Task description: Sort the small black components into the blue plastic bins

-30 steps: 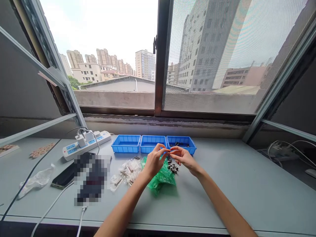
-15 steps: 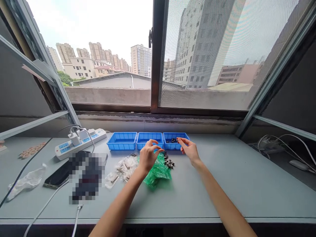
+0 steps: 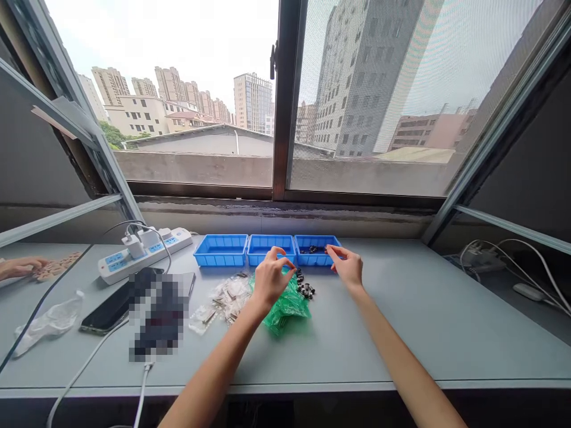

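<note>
My left hand (image 3: 272, 278) hangs above the green plastic bag (image 3: 288, 306). Its thumb and index finger are apart with nothing between them. At the right end of the right-hand blue bin (image 3: 317, 260), my right hand (image 3: 348, 266) has its fingertips pinched. Something small and dark shows at the fingertips, too small to name. Several small black parts (image 3: 313, 249) lie inside that bin. More black and silvery parts (image 3: 306, 290) are spilled beside the green bag. Small clear bags with metal pieces (image 3: 229, 297) lie left of it.
Two more blue bins, the left bin (image 3: 220, 260) and the middle bin (image 3: 259, 260), complete the row. A power strip (image 3: 147, 255), a phone (image 3: 107, 309), cables and a crumpled white wrapper (image 3: 51, 321) occupy the left. Another person's hand (image 3: 22, 267) touches small beige pieces (image 3: 57, 266).
My right hand has shifted slightly right along the right-hand bin. My left hand has barely moved. Another person's hand has come in at the far left. The view tilts down and turns slightly.
</note>
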`<move>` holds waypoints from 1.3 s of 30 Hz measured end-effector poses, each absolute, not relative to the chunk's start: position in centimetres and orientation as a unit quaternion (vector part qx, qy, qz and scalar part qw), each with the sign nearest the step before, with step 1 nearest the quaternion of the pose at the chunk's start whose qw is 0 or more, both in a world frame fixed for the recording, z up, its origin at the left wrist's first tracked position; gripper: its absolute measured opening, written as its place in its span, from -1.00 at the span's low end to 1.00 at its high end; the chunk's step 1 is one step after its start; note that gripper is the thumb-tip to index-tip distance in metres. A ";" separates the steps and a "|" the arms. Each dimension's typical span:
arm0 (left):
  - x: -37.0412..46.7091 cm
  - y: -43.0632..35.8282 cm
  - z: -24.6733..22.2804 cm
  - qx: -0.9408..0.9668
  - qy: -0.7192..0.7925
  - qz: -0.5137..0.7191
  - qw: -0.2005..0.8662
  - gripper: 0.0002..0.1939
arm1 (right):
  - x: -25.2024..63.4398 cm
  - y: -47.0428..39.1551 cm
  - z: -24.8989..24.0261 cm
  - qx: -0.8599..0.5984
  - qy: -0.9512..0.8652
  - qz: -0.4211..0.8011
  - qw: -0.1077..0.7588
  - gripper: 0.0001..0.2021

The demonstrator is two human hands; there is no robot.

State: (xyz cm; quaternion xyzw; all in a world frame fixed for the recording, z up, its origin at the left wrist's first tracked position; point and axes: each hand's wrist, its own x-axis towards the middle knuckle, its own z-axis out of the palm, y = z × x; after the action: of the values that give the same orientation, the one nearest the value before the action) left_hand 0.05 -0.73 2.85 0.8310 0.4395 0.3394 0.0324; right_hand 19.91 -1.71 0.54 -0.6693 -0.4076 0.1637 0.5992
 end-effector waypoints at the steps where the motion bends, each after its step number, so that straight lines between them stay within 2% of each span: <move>1: 0.1 -0.8 2.9 0.832 0.440 0.337 0.032 -0.93 | 19.9 -1.7 0.6 -0.661 -0.407 0.177 0.605 -0.53; 5: 0.1 -0.9 3.0 0.833 0.435 0.342 0.027 -0.89 | 19.7 -1.6 0.9 -0.607 -0.439 0.266 0.607 -0.46; 14: 0.2 -0.7 3.0 0.822 0.445 0.355 0.020 -0.87 | 19.0 -2.4 1.5 -0.585 -0.558 0.315 0.497 -0.62; 22: 0.1 -0.8 2.9 0.830 0.441 0.342 0.013 -0.92 | 18.9 -2.4 0.4 -0.625 -0.641 0.237 0.377 -0.79; 31: 0.3 -0.7 2.8 0.839 0.447 0.310 0.022 -0.89 | 18.4 -2.4 0.1 -0.595 -0.686 0.243 0.342 -0.77; 39: 0.5 -1.1 2.5 0.851 0.435 0.295 0.026 -0.92 | 17.8 -2.8 0.8 -0.671 -0.674 0.107 0.291 -0.86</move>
State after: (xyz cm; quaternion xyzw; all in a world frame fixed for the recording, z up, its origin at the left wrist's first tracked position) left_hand 0.46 -1.11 2.48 0.8505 0.4348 0.2947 0.0262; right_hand 17.82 -2.80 0.78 -0.6706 -0.6739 0.1075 0.2908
